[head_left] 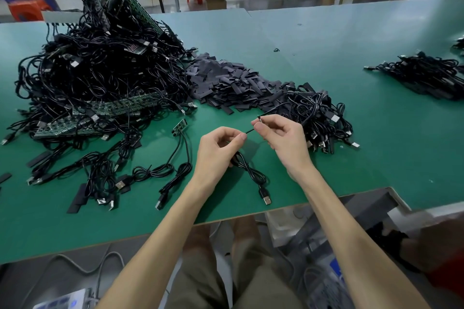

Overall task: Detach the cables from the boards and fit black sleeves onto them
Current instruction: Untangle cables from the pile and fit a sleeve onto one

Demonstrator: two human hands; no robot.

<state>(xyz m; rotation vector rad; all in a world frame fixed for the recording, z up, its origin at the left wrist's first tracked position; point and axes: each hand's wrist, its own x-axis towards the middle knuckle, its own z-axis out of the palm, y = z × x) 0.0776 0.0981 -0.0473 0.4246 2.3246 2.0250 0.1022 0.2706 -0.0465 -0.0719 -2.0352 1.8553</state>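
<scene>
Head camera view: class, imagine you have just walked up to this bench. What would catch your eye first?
A huge tangle of black cables and green boards fills the far left of the table. Beside it, mid-table, spreads a heap of flat black sleeves. Near the front edge, the left hand and right hand pinch one thin black cable between them.

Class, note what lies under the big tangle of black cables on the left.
Green circuit boards stick out from beneath the tangle of black cables at its near edge, on the green bench. Whether more boards lie buried deeper is hidden by the cables.
</scene>
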